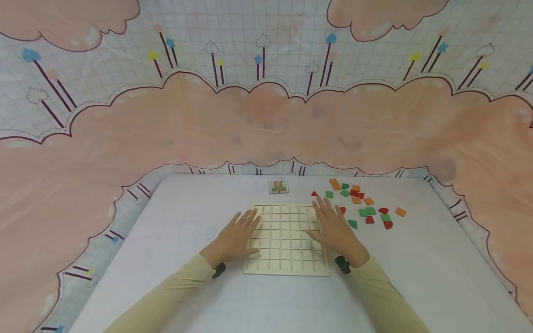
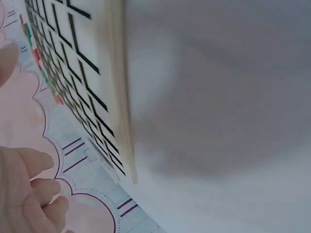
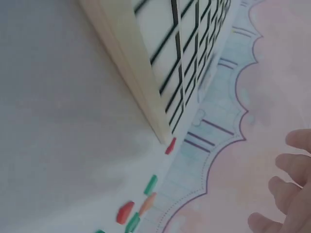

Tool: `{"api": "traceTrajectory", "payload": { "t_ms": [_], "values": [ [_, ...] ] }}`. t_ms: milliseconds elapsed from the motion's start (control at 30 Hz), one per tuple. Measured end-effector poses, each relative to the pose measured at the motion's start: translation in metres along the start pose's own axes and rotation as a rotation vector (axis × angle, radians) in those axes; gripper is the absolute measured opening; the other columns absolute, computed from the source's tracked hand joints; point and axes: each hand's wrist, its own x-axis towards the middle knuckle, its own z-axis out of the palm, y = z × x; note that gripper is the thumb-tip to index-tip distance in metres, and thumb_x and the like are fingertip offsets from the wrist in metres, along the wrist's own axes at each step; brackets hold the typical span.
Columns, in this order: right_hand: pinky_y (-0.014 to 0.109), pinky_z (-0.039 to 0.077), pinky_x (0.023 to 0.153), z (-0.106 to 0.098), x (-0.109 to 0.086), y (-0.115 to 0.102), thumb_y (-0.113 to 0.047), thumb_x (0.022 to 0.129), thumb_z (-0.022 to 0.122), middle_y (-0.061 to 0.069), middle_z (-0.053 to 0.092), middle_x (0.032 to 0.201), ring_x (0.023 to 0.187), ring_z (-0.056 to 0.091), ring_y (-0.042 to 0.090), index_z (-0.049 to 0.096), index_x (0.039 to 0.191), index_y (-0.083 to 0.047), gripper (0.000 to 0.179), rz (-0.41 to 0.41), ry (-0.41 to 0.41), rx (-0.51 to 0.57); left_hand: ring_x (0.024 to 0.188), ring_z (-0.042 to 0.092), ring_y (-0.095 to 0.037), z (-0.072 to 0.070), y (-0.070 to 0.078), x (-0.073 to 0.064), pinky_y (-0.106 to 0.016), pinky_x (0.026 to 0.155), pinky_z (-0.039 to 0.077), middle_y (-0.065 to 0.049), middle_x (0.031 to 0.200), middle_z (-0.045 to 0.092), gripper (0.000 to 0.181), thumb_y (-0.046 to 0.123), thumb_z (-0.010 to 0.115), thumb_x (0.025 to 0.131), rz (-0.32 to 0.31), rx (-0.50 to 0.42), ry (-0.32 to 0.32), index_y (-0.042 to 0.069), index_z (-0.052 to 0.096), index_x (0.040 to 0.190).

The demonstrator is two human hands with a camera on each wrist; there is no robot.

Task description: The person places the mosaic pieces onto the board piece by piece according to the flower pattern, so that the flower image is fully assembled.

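A pale wooden board [image 1: 287,267] with a raised square grid lies flat on the white table. My left hand [image 1: 233,237] is over its left edge, fingers spread and fairly straight. Over the right edge is my right hand [image 1: 336,231], its fingers extended too. Neither holds anything. In the left wrist view, loosely bent fingers [image 2: 41,189] show beside the board's side [image 2: 119,92]. The right wrist view has fingertips [image 3: 286,170] at the right, apart from the board's edge [image 3: 129,73]. Whether either hand touches the board, I cannot tell.
Behind the board lies a small picture card [image 1: 278,186] with a flower-like pattern. Several flat red, green and orange pieces are scattered at the right back, among them an orange square [image 1: 400,212] and a green piece [image 1: 352,224]. A patterned curtain [image 1: 266,125] hangs behind the table.
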Motion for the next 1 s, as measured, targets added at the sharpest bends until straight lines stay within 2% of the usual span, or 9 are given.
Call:
{"api": "traceTrajectory", "payload": {
  "t_ms": [200,300,367,567,733,867,1000],
  "values": [
    [0.06,0.017,0.115,-0.014,0.013,0.014,-0.039,0.084,0.066,0.019,0.019,0.156,0.144,0.018,0.039,0.027,0.147,0.001,0.084,-0.022,-0.036,-0.033,0.146,0.018,-0.029,0.004,-0.007,-0.006,-0.046,0.12,0.015,-0.014,0.157,0.017,0.088,0.058,0.053,0.086,0.113,0.007,-0.04,0.004,0.024,0.149],
    [0.058,0.019,0.115,-0.019,0.024,0.025,-0.037,0.084,0.067,0.016,0.018,0.157,0.144,0.018,0.037,0.024,0.149,-0.004,0.084,-0.013,-0.062,0.019,0.145,0.021,-0.03,0.007,-0.007,-0.007,-0.047,0.119,0.018,-0.016,0.156,0.021,0.086,0.056,0.053,0.087,0.179,0.002,-0.04,0.001,0.026,0.147],
    [0.056,0.024,0.113,-0.022,0.032,0.033,-0.034,0.086,0.067,0.014,0.02,0.157,0.142,0.024,0.037,0.025,0.149,-0.007,0.081,-0.001,-0.081,0.111,0.144,0.022,-0.03,0.01,-0.008,-0.009,-0.046,0.118,0.02,-0.016,0.156,0.022,0.086,0.057,0.051,0.087,0.202,0.006,-0.036,0.001,0.027,0.147],
    [0.059,0.039,0.102,-0.018,0.056,0.061,-0.024,0.088,0.065,0.018,0.041,0.146,0.127,0.046,0.042,0.039,0.143,-0.007,0.063,0.048,-0.088,0.438,0.146,0.017,-0.027,0.016,-0.009,-0.011,-0.044,0.119,0.018,-0.013,0.158,0.016,0.086,0.059,0.047,0.089,0.192,-0.007,-0.062,0.004,0.023,0.149],
    [0.052,0.042,0.102,-0.002,0.077,0.079,-0.017,0.086,0.069,0.021,0.052,0.135,0.123,0.051,0.04,0.049,0.133,0.0,0.054,0.086,-0.072,0.655,0.146,0.019,-0.027,0.019,-0.012,-0.012,-0.044,0.119,0.019,-0.014,0.157,0.019,0.088,0.06,0.048,0.088,0.187,-0.016,-0.063,0.002,0.022,0.149],
    [0.05,0.043,0.102,0.009,0.088,0.087,-0.011,0.084,0.069,0.023,0.056,0.129,0.121,0.053,0.038,0.055,0.126,0.004,0.047,0.125,-0.062,0.773,0.145,0.02,-0.026,0.022,-0.014,-0.013,-0.042,0.119,0.02,-0.014,0.157,0.02,0.091,0.062,0.048,0.087,0.179,0.013,-0.072,0.001,0.022,0.149],
    [0.047,0.045,0.101,0.021,0.098,0.095,-0.008,0.085,0.068,0.023,0.058,0.127,0.12,0.055,0.036,0.057,0.124,0.003,0.042,0.181,-0.05,0.819,0.146,0.019,-0.025,0.024,-0.015,-0.013,-0.04,0.119,0.019,-0.014,0.157,0.019,0.092,0.064,0.047,0.086,0.164,0.022,-0.101,0.001,0.022,0.149]
  ]
}}
